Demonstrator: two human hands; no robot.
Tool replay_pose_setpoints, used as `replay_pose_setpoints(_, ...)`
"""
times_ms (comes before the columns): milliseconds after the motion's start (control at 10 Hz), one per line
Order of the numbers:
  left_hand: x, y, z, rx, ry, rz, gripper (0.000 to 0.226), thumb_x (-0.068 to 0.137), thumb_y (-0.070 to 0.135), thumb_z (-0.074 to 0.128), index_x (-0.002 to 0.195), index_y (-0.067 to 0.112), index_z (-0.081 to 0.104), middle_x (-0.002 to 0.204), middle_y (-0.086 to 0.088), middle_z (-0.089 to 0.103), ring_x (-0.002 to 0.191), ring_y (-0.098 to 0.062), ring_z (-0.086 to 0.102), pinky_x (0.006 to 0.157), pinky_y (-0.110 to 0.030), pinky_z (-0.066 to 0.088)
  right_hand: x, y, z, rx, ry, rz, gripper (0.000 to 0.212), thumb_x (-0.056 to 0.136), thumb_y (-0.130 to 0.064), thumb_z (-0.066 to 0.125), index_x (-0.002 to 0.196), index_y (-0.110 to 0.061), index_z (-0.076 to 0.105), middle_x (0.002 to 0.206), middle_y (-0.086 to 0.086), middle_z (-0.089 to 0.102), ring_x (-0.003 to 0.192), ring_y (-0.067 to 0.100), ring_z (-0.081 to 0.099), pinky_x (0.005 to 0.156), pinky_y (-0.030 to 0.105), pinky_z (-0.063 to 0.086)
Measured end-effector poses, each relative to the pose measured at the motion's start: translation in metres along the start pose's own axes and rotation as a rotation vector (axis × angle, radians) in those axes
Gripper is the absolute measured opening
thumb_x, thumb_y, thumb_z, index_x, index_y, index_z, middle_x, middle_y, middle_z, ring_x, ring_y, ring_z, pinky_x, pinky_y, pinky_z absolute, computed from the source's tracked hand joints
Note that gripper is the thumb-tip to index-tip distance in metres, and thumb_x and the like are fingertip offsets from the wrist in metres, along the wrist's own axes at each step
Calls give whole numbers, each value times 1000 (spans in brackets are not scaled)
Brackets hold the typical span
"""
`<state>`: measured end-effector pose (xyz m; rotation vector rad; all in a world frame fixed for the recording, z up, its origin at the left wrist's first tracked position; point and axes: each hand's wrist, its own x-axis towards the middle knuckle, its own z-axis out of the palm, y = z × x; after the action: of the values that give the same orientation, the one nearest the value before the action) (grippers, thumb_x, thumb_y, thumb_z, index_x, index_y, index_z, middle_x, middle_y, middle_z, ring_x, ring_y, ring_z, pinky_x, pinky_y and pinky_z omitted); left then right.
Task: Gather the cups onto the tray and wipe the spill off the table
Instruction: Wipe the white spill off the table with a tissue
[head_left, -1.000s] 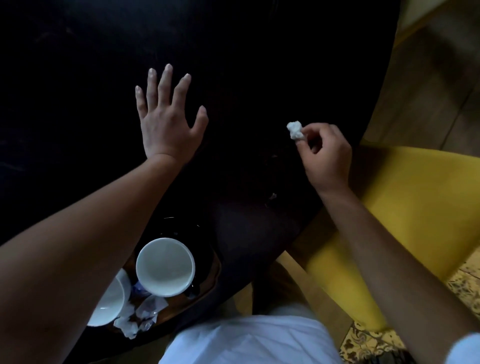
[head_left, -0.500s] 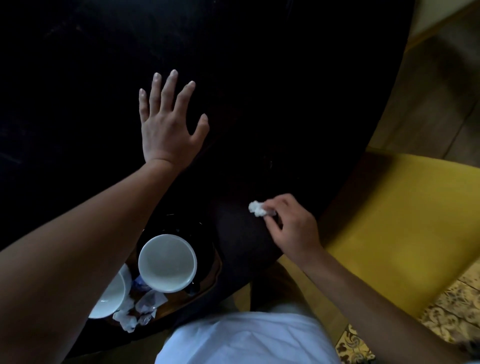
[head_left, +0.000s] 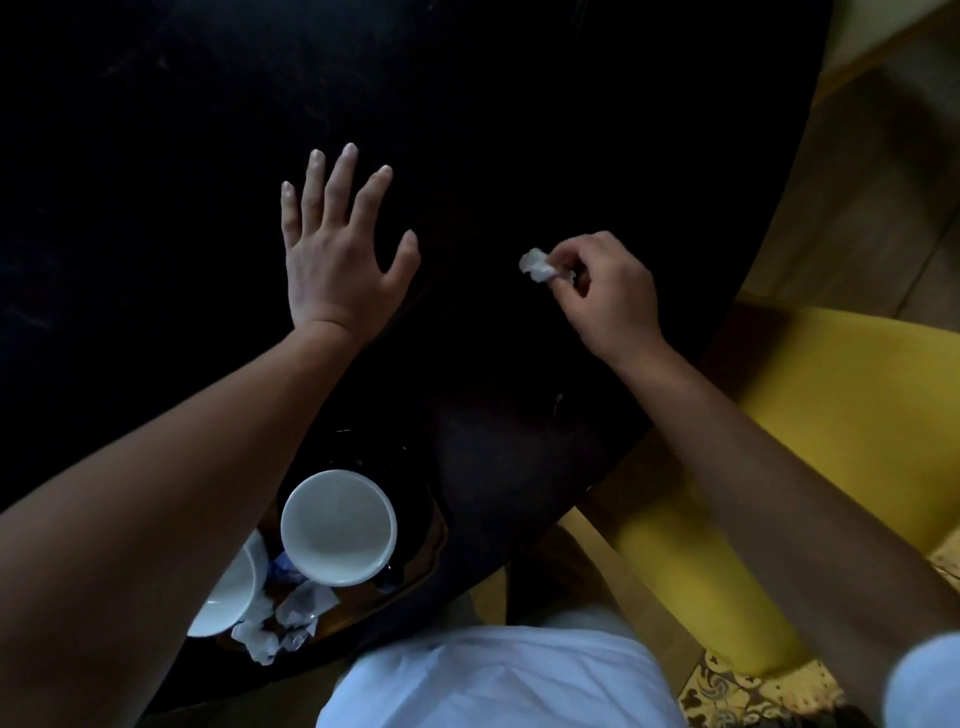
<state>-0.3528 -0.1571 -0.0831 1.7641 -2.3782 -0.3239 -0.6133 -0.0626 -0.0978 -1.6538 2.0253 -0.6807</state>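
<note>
Cup gathering: I judge this step complete as far as the view shows. One white cup (head_left: 338, 526) stands upright on the tray (head_left: 431, 545) at the near edge of the counter (head_left: 519, 130). A second white cup (head_left: 228, 597) sits just beside it, partly hidden under my left forearm. Crumpled tissues (head_left: 291, 618) lie on the tray next to both cups. No other cup is visible on the counter.

Wiping: I judge this step in progress. My right hand (head_left: 608, 296) pinches a small white tissue wad (head_left: 537, 266) between thumb and fingertips, the remaining fingers curled in. The wad is at or just above the dark surface; contact cannot be confirmed from this view. My left hand (head_left: 337, 249) lies flat on the counter, palm down, fingers straight and spread, holding nothing. It sits well apart from the wad and appears to brace me.

Spill status: the counter is very dark, and I cannot tell whether any liquid remains on it.

Remaining, by my estimate: finish wiping the area near my right hand, then drop the wad with the other tissues on the tray.
</note>
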Motion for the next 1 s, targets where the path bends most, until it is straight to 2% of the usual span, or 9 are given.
replay_pose_setpoints(100,0,0,-1,7,-6,-1,64,99,53,45,156,25,38,170,-3,20,158,-29,8,127,-52,2,-13,-1,3,-72,-107,-64,23,87,-18,70,110,-20,66,110,-3,61,91,15,63,74,23,47)
replay_pose_setpoints(200,0,0,-1,4,-7,1,64,99,53,44,156,25,38,170,-3,20,158,-29,8,127,-52,2,-53,-6,4,-89,-222,-139,28,82,-13,72,108,-19,65,109,-2,60,90,18,64,73,28,52)
replay_pose_setpoints(300,1,-1,0,0,1,6,64,99,52,45,156,25,39,170,-4,21,158,-30,8,127,-53,3,-98,-12,2,-71,-332,-183,29,79,-11,76,105,-21,65,107,-5,60,86,14,65,72,24,53)
replay_pose_setpoints(400,2,-1,1,-1,3,5,64,99,52,45,156,24,39,170,-4,21,158,-30,8,127,-54,3,-120,-8,-4,-18,-374,-184,26,81,-9,76,103,-18,66,106,-5,61,85,12,66,72,21,54)
replay_pose_setpoints(600,0,0,1,6,-4,20,65,99,51,44,156,22,39,170,-6,21,158,-31,8,127,-55,3,-56,11,-20,26,-38,-42,23,83,-7,72,106,-12,68,105,4,63,91,19,62,77,24,46)
replay_pose_setpoints(700,0,0,0,6,-4,16,65,99,51,44,156,21,39,170,-6,21,158,-31,9,127,-55,4,-11,24,-25,-7,68,18,20,89,-13,70,109,-10,68,107,7,64,92,21,64,77,23,45)
replay_pose_setpoints(800,0,1,-1,5,-3,17,65,99,51,45,156,21,39,170,-6,21,158,-31,9,127,-56,4,6,29,-19,-30,41,-1,20,90,-14,68,111,-11,69,109,6,64,94,19,64,77,20,43)
replay_pose_setpoints(900,0,0,-1,7,-2,17,64,99,51,45,156,21,39,170,-6,21,158,-31,9,127,-56,4,-9,25,-13,-54,-73,-62,24,88,-14,69,112,-14,67,111,3,62,94,18,64,77,20,42)
replay_pose_setpoints(1000,0,-1,0,7,1,22,64,99,51,44,156,21,39,170,-6,22,158,-32,9,127,-56,4,-52,16,-11,-58,-191,-148,29,83,-11,73,111,-13,67,111,5,62,88,22,65,73,28,50)
